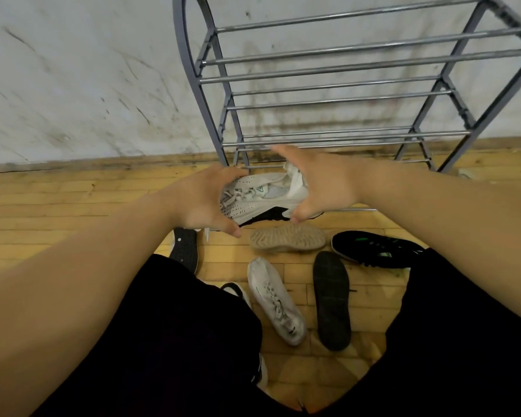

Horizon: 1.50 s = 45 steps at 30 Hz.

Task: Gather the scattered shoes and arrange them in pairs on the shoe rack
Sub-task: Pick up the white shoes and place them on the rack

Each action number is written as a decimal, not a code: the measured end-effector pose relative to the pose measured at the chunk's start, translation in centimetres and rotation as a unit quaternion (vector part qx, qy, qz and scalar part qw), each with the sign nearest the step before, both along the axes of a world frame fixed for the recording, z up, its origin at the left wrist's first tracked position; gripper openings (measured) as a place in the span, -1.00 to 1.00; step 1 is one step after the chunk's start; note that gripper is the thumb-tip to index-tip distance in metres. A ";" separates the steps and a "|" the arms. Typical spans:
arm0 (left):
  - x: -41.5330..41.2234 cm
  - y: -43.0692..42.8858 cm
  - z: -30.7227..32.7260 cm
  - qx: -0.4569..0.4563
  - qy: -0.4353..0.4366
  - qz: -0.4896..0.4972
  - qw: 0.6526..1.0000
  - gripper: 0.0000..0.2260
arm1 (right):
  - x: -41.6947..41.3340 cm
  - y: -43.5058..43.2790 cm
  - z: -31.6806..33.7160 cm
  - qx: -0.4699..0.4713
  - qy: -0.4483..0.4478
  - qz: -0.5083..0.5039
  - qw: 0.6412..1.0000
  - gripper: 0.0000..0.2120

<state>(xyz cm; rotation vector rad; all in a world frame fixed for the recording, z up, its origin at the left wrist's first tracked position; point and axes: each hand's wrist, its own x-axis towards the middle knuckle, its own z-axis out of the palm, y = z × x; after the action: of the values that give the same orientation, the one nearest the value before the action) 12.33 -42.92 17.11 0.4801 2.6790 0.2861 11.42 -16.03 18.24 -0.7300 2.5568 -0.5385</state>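
Shoes (275,299) lie all over the floor (73,206). The left grip (205,203) holds the toe of one white shoe (262,197) and the right grip (322,185) holds its heel, up by the low bars of the shoe rack (343,57). It looks light and soft, so it may bend. Holding both ends should keep it flat.
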 end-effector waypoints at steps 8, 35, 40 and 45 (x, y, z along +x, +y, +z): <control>-0.3 0.9 -0.1 -0.005 0.000 -0.004 1.000 0.12 | 0.0 0.4 -0.1 -0.006 0.021 -0.024 0.999 0.27; -4.2 -15.3 -7.3 -0.019 -0.067 0.219 0.973 -0.10 | -5.0 -9.4 -9.5 -0.031 0.036 -0.087 0.995 -0.01; -6.9 -16.4 -16.4 0.079 -0.067 0.291 0.951 -0.19 | -7.9 -12.0 -16.1 -0.055 -0.026 -0.113 0.992 -0.01; -7.3 -17.9 -23.1 0.104 -0.047 0.327 0.938 -0.24 | -10.0 -15.9 -20.5 -0.070 -0.063 -0.113 0.989 0.01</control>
<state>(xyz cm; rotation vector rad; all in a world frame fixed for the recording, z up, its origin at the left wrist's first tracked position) 4.99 -60.87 -5.97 -0.3840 2.6406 0.7595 1.42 -31.90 -2.22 -0.4372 2.5168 -0.8163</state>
